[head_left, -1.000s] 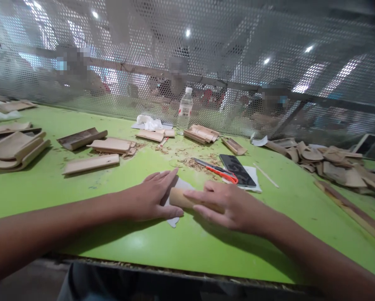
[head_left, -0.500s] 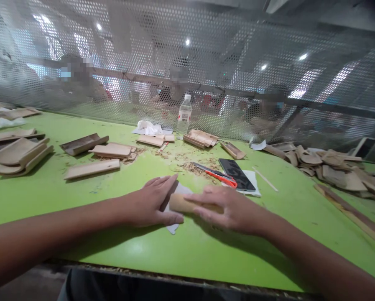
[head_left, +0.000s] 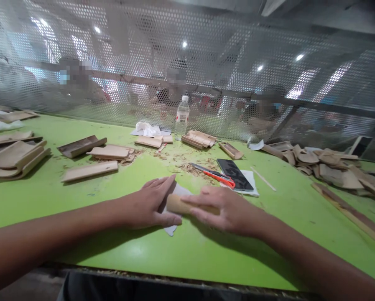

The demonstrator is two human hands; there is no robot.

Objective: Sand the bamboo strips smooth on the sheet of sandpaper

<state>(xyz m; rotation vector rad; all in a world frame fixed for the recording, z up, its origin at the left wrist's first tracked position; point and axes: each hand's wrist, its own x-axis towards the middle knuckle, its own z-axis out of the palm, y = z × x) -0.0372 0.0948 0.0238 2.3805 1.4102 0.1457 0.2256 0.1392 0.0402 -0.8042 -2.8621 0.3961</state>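
Note:
My left hand [head_left: 150,203] lies flat on a whitish sheet of paper [head_left: 172,229], its thumb stretched apart from the fingers. Palm and fingers cover much of the sheet, which rests on the green table. In my right hand [head_left: 229,209] is a curved piece of bamboo [head_left: 177,203], pale and rounded on top. The fingers lie along the piece and hide part of it, while its left end sits over the paper, close to my left thumb. Beyond the hands are an orange utility knife [head_left: 218,177] with its blade out and a dark phone [head_left: 235,174] on white paper.
Several bamboo pieces [head_left: 90,170] lie at the left, with a heap of more [head_left: 334,167] at the right. Shavings [head_left: 193,170] are scattered mid-table. A water bottle [head_left: 182,118] stands before a perforated metal screen [head_left: 127,54]; people sit behind it. A long strip [head_left: 347,213] lies far right.
The whole view has shifted slightly to the left. Both hands keep nearly the same pose, with the bamboo piece still over the paper.

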